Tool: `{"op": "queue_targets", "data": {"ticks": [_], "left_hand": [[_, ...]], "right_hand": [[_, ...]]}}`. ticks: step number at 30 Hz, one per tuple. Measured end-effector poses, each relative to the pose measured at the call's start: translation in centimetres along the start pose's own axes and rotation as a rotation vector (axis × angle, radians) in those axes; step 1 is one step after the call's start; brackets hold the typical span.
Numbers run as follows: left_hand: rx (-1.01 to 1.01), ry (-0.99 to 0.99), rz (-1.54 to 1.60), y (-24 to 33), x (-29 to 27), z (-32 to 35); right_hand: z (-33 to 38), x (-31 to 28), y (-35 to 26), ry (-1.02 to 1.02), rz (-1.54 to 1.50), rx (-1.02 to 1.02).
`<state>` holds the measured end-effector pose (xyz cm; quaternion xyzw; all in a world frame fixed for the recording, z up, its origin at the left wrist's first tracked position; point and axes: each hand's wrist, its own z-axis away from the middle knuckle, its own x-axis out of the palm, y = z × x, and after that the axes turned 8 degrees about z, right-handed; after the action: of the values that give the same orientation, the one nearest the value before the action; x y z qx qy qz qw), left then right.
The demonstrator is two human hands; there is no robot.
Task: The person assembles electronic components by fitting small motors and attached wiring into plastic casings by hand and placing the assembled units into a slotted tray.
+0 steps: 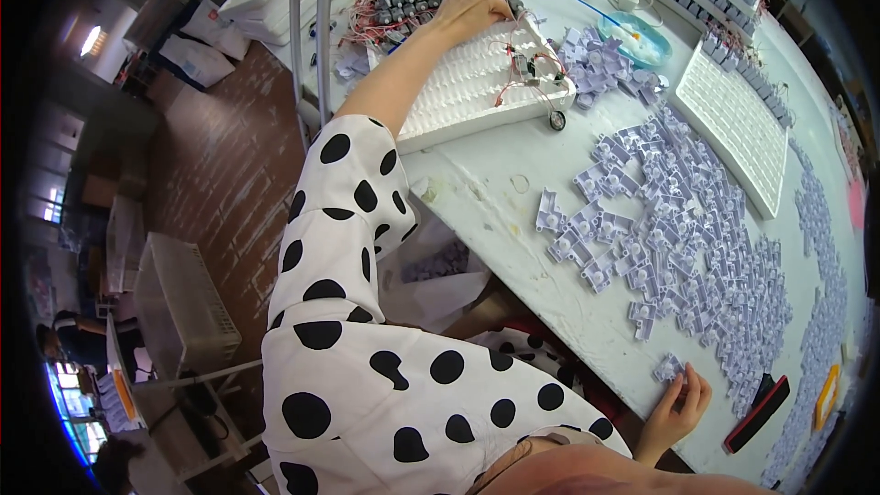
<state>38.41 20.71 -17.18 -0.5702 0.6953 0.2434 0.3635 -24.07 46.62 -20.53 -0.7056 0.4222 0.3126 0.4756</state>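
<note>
My left hand [472, 5] reaches out over a bundle of small dark motor-like parts with red wires [403, 2]. Its fingers are spread, and nothing shows in its grasp. Those wired parts lie on the far end of a white ribbed foam tray [458, 92]. At the tray's right end sit a few more wired pieces [527, 66] and a small round dark part [557, 120]. Close to the table's near edge, my right hand [678, 411] pinches a small pale lilac plastic housing [668, 368] at its fingertips.
Many loose lilac plastic housings [678, 229] spread over the table. A second white tray [733, 128], a blue dish with a brush [637, 39], a red-and-black tool [757, 414] and a yellow-handled tool [827, 397] lie around them. Metal poles [324, 46] stand at the tray's left.
</note>
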Motion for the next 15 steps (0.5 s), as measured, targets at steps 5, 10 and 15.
{"op": "queue_targets", "data": {"ticks": [5,10,15], "left_hand": [[0.083,-0.098,-0.189,1.9,-1.5,-1.6],[0.127,-0.132,-0.336,2.4,-1.5,-2.1],[0.243,-0.197,-0.426,2.9,-1.8,-2.8]], "right_hand": [[0.1,-0.1,0.1,0.004,0.009,0.002],[0.2,0.1,0.2,0.009,0.002,0.005],[0.1,0.2,0.3,0.027,-0.002,0.018]]}}
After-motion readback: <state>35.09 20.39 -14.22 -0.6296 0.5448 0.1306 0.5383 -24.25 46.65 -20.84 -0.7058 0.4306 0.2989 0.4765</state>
